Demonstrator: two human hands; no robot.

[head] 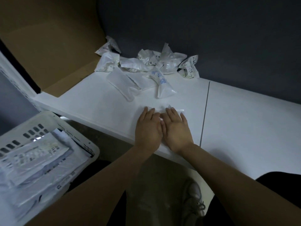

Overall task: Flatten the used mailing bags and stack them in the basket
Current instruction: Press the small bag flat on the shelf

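— What's nearest?
— At the lower left of the frame, a white slotted plastic basket (95, 148) holds flattened white mailing bags (37, 154).
— And the hands?
— At centre, the left hand (147, 128) and right hand (176, 128) lie side by side with fingers straight. They press a thin white plastic mailing bag (163, 108) onto the white table (244, 119).
— Further back?
— A heap of crumpled white bags (151, 62) sits at upper centre.

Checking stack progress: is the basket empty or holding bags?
Holding bags: several flattened mailing bags lie stacked inside the white basket, lower left.
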